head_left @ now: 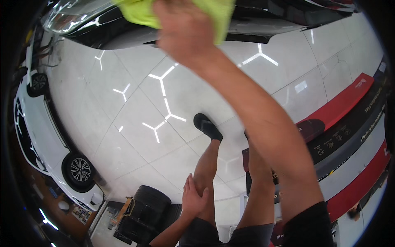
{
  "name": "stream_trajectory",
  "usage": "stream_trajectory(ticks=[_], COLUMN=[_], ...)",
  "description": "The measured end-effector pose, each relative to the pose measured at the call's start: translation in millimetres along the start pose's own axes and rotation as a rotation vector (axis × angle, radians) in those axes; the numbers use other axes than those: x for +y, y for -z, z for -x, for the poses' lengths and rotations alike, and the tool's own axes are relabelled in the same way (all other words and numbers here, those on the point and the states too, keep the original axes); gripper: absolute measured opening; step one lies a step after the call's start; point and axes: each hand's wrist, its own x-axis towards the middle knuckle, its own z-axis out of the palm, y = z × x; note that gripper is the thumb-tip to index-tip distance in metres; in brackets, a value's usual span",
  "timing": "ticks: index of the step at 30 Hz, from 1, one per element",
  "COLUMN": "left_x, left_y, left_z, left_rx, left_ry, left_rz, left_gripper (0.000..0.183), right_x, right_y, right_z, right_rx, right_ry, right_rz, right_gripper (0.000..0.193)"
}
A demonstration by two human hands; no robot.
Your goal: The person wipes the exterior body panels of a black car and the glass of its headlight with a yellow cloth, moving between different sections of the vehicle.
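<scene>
My right hand (185,35), a little smeared by motion, is closed on a yellow-green cloth (138,13) at the top of the view. The cloth spreads out on both sides of the hand and covers part of a dark, glossy car body (263,22). Whether it presses on the paint or hangs just in front of it, I cannot tell. My left hand (194,199) lies on my left leg by the knee, holding nothing, its fingers stretched out. A clear headlight (78,14) shows at the car's left end.
Long red and black boxes (349,101) lie along the right side, close to my right leg. A white car (47,119) stands at the left. Near the lower left are a black drum-shaped container (148,206) and a brown counter (53,210). The pale tiled floor (123,140) reflects lights.
</scene>
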Motion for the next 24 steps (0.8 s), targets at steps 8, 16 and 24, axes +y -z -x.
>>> stream_trajectory(ticks=[8,16,24], left_x=[-11,-16,-7], left_y=[-7,-13,2], left_z=[7,11,4], left_rx=[-0.024,0.002,-0.004], left_ry=[0.050,0.028,-0.001], left_rz=[0.027,0.068,0.060], left_gripper=[0.092,0.091,0.090], right_x=[116,95,-19], right_y=[102,115,-31], right_z=[54,47,-12], right_rx=[0.058,0.150,-0.047], right_ry=[-0.154,-0.471,0.095], right_rz=[0.138,0.271,-0.074], right_gripper=[0.036,0.030,0.032])
